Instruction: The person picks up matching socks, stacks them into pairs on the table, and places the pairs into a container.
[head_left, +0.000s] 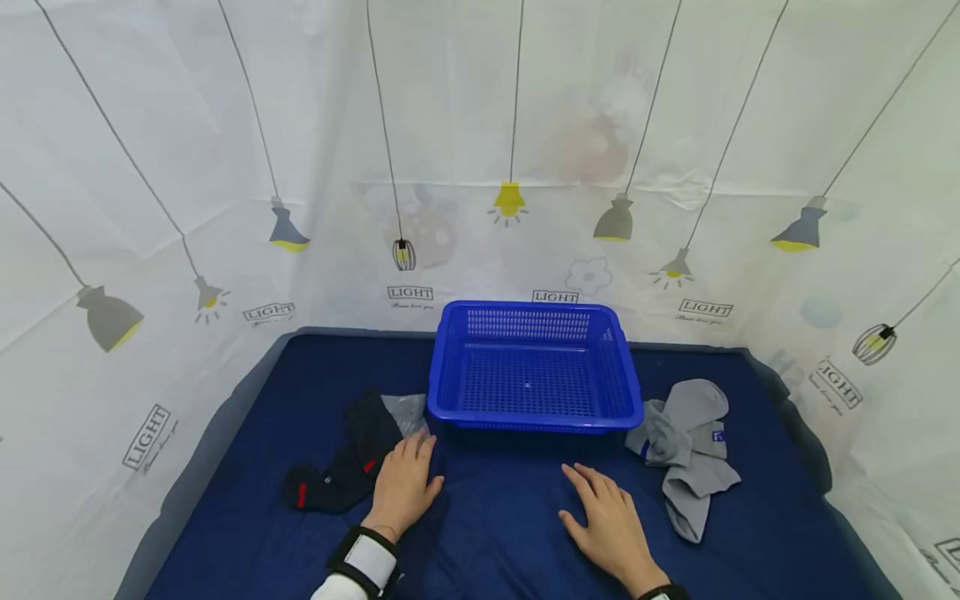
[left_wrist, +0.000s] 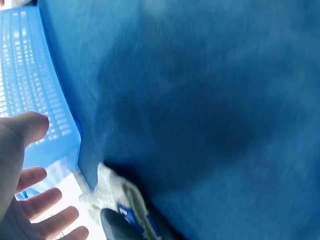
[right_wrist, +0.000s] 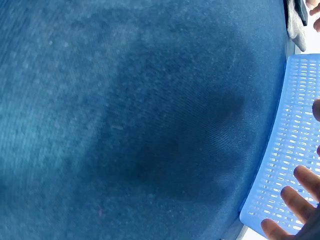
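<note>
My left hand [head_left: 405, 482] is held palm down with its fingers loosely extended, right beside a bundle of black socks [head_left: 348, 467] with red marks and a grey sock [head_left: 408, 412]. Its fingertips overlap the grey fabric's lower edge in the head view. In the left wrist view, a pale sock [left_wrist: 114, 195] with a blue mark lies just past the spread fingers. My right hand [head_left: 609, 523] holds nothing, fingers apart, in front of the blue plastic basket [head_left: 536, 418]. To the right of that hand lie several grey socks [head_left: 693, 454], loosely heaped, one with a blue patch.
The basket stands at the back middle of a table covered in dark blue cloth [head_left: 495, 533]. White curtains [head_left: 480, 125] printed with hanging lamps rise behind the table and along both sides.
</note>
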